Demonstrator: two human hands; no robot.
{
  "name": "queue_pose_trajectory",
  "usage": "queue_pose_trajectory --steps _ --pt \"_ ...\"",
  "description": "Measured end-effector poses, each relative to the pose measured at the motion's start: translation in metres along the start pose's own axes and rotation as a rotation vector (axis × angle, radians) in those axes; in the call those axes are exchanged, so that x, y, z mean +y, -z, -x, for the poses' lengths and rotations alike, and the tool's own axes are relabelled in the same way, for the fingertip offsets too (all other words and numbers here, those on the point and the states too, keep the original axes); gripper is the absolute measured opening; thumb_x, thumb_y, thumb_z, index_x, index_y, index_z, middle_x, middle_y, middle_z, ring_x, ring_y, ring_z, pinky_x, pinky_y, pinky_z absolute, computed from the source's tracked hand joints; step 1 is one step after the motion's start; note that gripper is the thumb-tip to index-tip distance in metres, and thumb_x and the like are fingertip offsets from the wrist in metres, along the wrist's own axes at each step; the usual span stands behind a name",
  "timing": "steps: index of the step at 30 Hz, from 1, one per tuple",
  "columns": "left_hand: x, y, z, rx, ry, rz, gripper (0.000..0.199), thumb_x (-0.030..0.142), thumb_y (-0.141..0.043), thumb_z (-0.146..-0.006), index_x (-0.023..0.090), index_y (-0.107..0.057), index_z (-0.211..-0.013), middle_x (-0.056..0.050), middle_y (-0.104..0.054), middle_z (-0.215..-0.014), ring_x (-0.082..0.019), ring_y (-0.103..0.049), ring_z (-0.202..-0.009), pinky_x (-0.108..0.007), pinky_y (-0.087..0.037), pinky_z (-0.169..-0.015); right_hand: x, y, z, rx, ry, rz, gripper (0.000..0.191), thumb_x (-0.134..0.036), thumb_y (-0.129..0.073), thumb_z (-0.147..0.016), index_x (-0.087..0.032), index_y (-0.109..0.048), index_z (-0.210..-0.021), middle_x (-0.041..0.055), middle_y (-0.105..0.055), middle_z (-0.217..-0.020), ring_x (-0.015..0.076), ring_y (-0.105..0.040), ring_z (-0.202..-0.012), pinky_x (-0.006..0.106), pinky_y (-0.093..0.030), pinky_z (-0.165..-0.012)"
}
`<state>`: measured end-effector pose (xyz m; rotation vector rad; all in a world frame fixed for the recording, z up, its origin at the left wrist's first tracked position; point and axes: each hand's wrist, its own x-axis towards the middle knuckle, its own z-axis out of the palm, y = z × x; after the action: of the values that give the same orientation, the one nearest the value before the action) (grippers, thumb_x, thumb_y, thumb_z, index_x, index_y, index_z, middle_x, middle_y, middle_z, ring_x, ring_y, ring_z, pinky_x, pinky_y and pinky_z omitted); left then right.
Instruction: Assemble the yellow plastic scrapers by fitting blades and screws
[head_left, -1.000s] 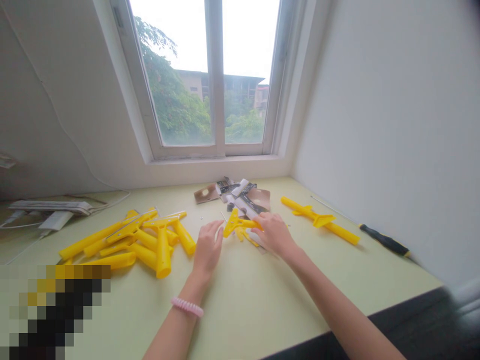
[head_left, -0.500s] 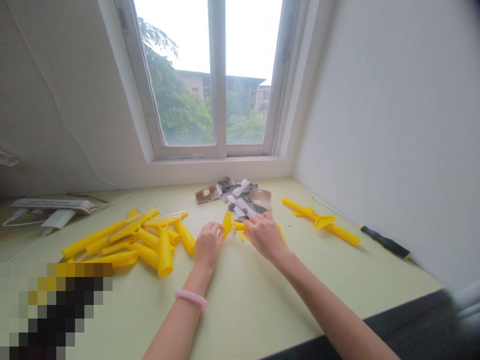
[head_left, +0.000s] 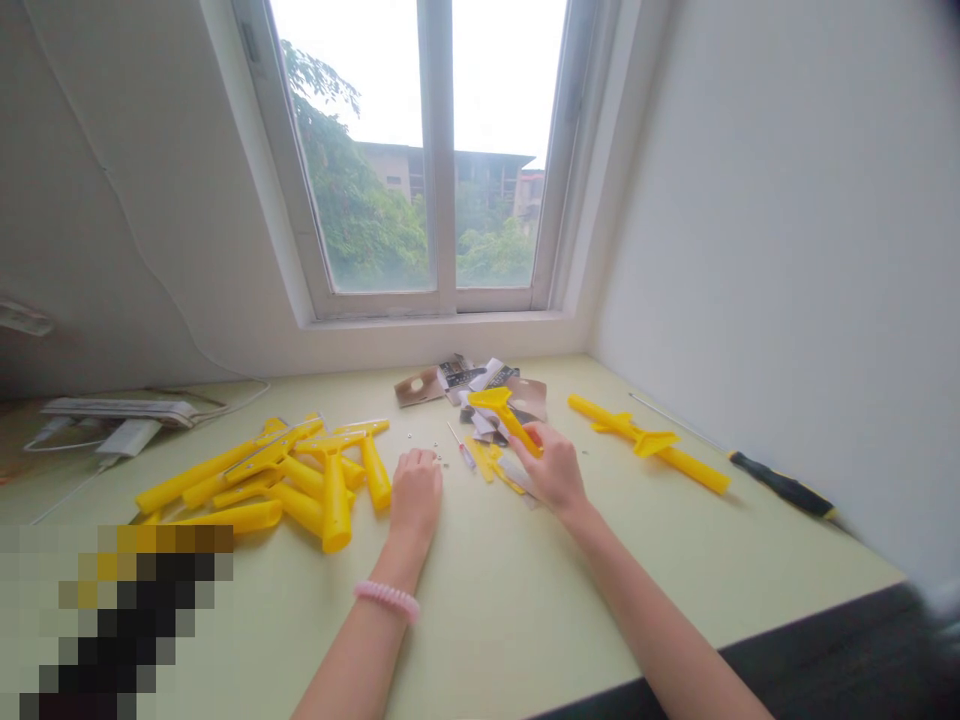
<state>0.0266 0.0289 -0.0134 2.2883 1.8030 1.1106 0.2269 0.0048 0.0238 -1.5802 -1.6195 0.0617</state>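
My right hand (head_left: 556, 470) is closed round the handle of a yellow scraper (head_left: 498, 402), its wide head raised up and to the left. My left hand (head_left: 415, 492) lies low over the table with its fingers bent; their tips are hidden, so what they hold, if anything, does not show. Several tiny metal pieces (head_left: 439, 459) lie beside its fingers. Between the hands are a small screwdriver (head_left: 466, 456) and yellow strips (head_left: 480, 460). Just left of my left hand lies a pile of yellow scrapers (head_left: 335, 500).
Cut packaging (head_left: 420, 387) lies at the back by the window. Other yellow scrapers (head_left: 686, 468) and a black-handled tool (head_left: 784, 485) are on the right. A white power strip (head_left: 131, 409) with cables stands at the far left.
My left hand has come away from the yellow scraper. My right hand has moved slightly right with it and turned it head up. The small screwdriver and strips now show.
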Motion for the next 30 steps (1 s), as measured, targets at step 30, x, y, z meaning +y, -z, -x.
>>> queue_pose_trajectory --steps 30 --pt "0.026 0.014 0.001 -0.131 0.503 1.348 0.020 0.037 -0.042 -0.079 0.022 -0.036 -0.091 0.001 -0.058 -0.074 -0.009 -0.055 -0.043 -0.019 -0.041 -0.038 0.013 0.017 -0.020 -0.673 -0.277 0.102 0.013 -0.016 -0.066 -0.044 -0.017 -0.059 -0.054 -0.0010 -0.056 -0.055 0.0139 -0.051 -0.054 0.022 -0.033 -0.046"
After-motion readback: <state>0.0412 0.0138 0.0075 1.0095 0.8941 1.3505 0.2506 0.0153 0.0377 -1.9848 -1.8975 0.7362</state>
